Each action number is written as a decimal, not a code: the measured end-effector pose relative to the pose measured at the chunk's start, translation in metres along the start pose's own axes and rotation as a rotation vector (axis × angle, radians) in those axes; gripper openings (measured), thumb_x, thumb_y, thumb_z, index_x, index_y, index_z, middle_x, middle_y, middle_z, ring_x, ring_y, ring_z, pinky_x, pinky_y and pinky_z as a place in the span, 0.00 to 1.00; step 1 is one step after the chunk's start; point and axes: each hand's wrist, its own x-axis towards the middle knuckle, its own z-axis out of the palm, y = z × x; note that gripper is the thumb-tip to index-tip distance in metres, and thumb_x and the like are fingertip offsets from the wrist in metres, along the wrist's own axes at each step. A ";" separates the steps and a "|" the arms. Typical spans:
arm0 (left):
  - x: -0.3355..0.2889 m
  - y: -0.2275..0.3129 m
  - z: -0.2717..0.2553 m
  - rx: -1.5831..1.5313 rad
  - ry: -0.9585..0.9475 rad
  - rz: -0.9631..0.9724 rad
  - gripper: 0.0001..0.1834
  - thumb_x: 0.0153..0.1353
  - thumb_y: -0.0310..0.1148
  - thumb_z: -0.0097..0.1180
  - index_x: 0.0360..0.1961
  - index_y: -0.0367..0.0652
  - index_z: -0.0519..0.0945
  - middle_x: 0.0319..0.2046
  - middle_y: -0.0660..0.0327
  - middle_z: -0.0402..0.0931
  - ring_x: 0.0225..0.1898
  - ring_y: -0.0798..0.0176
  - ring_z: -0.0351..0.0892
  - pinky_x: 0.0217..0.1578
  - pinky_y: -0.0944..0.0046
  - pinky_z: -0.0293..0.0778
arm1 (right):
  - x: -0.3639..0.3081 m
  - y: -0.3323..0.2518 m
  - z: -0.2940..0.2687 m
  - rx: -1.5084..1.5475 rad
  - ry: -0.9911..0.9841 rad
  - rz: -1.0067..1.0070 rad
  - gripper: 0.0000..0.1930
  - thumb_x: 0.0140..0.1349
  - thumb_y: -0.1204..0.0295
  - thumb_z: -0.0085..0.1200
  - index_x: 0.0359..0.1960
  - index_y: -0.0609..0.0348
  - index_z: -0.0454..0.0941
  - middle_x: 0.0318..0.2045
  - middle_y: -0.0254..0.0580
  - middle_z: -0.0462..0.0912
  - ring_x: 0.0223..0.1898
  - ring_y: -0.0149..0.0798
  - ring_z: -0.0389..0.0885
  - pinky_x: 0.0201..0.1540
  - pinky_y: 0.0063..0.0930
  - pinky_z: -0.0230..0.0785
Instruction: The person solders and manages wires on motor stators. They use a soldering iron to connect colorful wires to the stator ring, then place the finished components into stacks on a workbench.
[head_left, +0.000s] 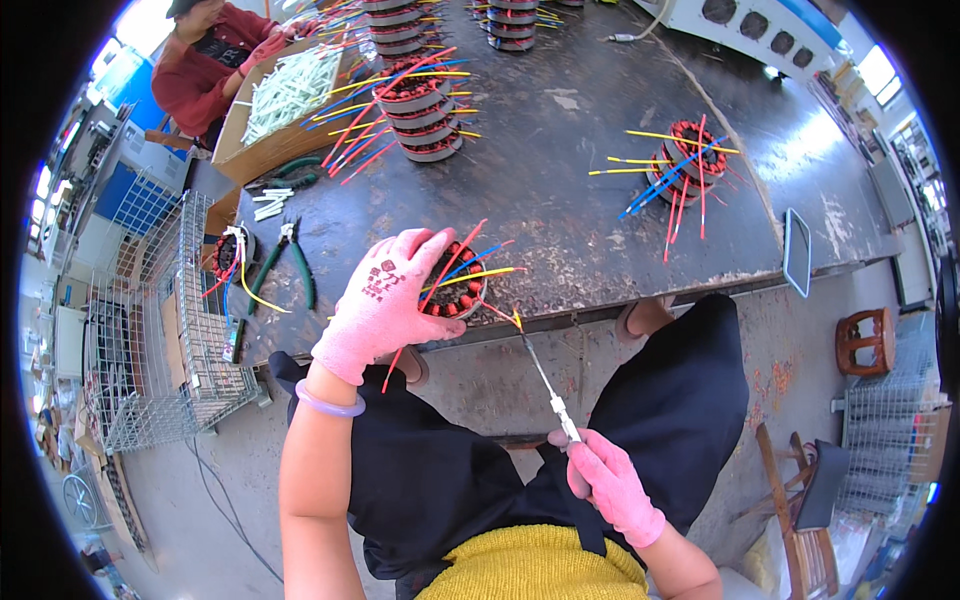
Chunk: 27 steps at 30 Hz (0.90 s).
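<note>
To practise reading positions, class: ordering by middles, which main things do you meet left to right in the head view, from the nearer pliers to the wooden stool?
Nearer pliers, left hand, held wound ring, slim tool, right hand, short stack of wound rings, phone-like slab, wooden stool.

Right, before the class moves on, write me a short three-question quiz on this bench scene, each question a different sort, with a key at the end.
1. Multiple choice: what colour is the bangle in view?
a) green
b) light purple
c) black

2. True or false: the green-handled pliers nearest the left hand lie to its left.

3. Fill in the blank: the left hand holds a wire-wound ring, while the slim tool with the long thin rod is held in the ____ hand.

Key: 1 b; 2 true; 3 right.
</note>
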 end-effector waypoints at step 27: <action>-0.002 0.007 0.003 0.021 -0.014 -0.046 0.52 0.32 0.42 0.79 0.63 0.39 0.70 0.54 0.51 0.73 0.56 0.46 0.73 0.59 0.53 0.68 | 0.007 0.013 -0.008 -0.074 -0.005 -0.067 0.17 0.74 0.65 0.43 0.54 0.65 0.75 0.21 0.31 0.70 0.22 0.23 0.67 0.27 0.21 0.60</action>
